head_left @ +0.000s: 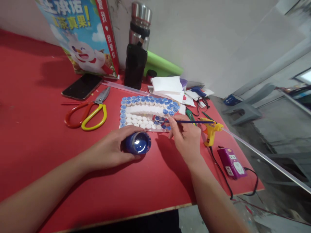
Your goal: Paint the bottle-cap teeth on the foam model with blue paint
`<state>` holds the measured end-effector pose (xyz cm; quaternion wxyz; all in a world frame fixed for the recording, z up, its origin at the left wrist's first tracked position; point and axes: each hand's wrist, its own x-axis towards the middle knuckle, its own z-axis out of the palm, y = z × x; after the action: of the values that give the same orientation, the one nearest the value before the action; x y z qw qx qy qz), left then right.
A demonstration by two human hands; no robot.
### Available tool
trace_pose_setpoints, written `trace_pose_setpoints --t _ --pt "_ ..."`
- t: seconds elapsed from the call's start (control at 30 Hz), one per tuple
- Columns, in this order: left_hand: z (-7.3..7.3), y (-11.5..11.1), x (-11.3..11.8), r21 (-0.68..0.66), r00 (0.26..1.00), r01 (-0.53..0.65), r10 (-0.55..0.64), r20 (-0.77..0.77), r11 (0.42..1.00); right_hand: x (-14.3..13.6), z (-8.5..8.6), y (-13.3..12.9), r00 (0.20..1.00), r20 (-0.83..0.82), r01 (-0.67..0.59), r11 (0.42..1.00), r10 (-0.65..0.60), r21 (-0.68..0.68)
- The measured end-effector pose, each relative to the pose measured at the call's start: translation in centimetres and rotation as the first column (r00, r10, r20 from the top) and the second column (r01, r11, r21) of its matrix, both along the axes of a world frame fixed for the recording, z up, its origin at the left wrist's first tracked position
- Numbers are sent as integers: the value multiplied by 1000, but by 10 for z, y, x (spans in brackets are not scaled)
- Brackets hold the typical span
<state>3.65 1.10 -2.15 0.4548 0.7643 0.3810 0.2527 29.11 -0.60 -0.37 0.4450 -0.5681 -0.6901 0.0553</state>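
My left hand (114, 147) is wrapped round a small jar of blue paint (139, 143), its open mouth tipped toward me. In my right hand (186, 136) is a thin dark-blue paintbrush (191, 122), held near its bristle end. The brush tip meets a low piece made of many small white rounds (138, 122), at its right part. Along the left side, the top and the right end, the rounds have blue tops; those in the lower middle are white. A plain white strip (143, 110) runs across its middle. The fingertips on the brush are partly hidden.
Red-and-yellow scissors (88, 113) and a phone (82, 86) lie on the left. Behind stand a printed box (82, 38), a steel flask (141, 22) and white papers (167, 87). A yellow glue gun (211, 131) and a corded purple power socket (232, 163) sit near the right edge.
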Motion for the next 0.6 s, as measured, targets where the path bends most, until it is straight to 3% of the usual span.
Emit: trace_pose_setpoints --t 0.6 --pt "-2 0 -1 -7 1000 6 -5 14 1000 0 -2 0 1000 7 -28 1000 28 7"
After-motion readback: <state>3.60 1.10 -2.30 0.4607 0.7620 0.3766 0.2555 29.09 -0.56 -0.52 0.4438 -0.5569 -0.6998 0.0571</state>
